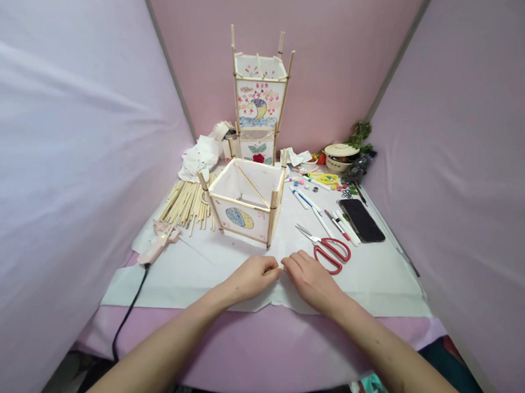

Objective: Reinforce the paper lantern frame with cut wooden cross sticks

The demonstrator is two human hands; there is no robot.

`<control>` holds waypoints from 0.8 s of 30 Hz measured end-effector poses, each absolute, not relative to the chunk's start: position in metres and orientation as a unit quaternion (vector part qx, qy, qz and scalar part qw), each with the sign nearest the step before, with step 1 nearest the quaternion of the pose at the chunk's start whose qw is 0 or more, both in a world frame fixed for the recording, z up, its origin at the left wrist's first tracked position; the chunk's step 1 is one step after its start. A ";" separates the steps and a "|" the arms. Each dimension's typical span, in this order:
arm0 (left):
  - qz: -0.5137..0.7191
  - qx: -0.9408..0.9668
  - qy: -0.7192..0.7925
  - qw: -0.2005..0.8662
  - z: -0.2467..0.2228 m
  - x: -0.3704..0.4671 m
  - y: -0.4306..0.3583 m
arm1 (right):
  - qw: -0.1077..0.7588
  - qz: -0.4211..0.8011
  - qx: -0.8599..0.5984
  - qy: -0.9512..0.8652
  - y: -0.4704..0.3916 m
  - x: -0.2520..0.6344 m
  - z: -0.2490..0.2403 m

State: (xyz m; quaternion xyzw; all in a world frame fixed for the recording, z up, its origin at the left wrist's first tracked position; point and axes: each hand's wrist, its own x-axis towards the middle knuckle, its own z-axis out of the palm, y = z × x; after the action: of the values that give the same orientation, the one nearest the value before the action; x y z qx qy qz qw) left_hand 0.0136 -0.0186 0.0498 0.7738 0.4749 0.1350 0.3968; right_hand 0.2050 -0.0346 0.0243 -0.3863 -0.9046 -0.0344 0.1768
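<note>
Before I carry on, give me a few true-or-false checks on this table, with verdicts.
1. The scissors have red handles. True.
2. The black phone lies to the left of the scissors. False: it lies to their right.
3. The pink glue gun lies in front of the wooden sticks. True.
4. The scissors are in use. False: they lie on the table; the left hand and right hand hold a small pale piece.
5. The near box frame has a blue-and-yellow drawing. True.

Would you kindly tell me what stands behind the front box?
Behind the box, a taller tower shows its moon drawing and red flower; its base is covered.
</note>
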 end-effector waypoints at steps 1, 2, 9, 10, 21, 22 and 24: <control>0.123 0.783 0.469 0.389 0.050 0.012 -0.017 | 0.172 -0.039 -0.382 -0.907 -0.034 0.205 0.022; 0.110 0.792 0.463 0.383 0.050 0.011 -0.016 | 0.168 -0.046 -0.379 -0.909 -0.034 0.204 0.020; 0.027 0.849 0.465 0.250 0.049 0.009 -0.009 | 0.134 -0.058 -0.410 -0.900 -0.029 0.197 0.008; 0.015 0.855 0.469 0.222 0.047 0.009 -0.009 | 0.128 -0.059 -0.415 -0.899 -0.028 0.196 0.005; -0.059 0.879 0.468 0.067 0.030 0.014 -0.013 | 0.079 -0.058 -0.450 -0.887 -0.022 0.188 -0.005; -0.062 0.878 0.470 0.064 0.029 0.014 -0.014 | 0.073 -0.055 -0.455 -0.886 -0.022 0.188 -0.004; -0.070 0.875 0.476 0.058 0.027 0.015 -0.015 | 0.062 -0.050 -0.463 -0.883 -0.024 0.187 -0.003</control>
State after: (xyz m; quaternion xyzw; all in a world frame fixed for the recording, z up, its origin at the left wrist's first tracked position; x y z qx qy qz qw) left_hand 0.0151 -0.0147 0.0268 0.8748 0.4759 -0.0704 0.0579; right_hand 0.1874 -0.0241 -0.0033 -0.4634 -0.8826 -0.0495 0.0618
